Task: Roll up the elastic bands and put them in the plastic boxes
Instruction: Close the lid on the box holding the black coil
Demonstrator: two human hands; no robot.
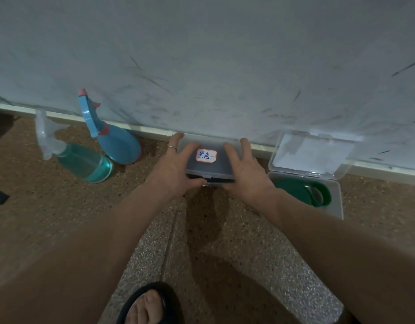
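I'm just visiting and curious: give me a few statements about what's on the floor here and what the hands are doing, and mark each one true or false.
1. Both hands are on the labelled box: the left hand on its left side, the right hand on its right. True.
2. The box on the right has its lid shut. False: its lid stands open against the wall.
3. A green band lies inside the open box. True.
4. Three spray bottles stand left of the hands. False: there are two, a blue spray bottle and a clear spray bottle with green liquid.
5. The labelled box's sticker is blank. False: it carries blue handwriting.
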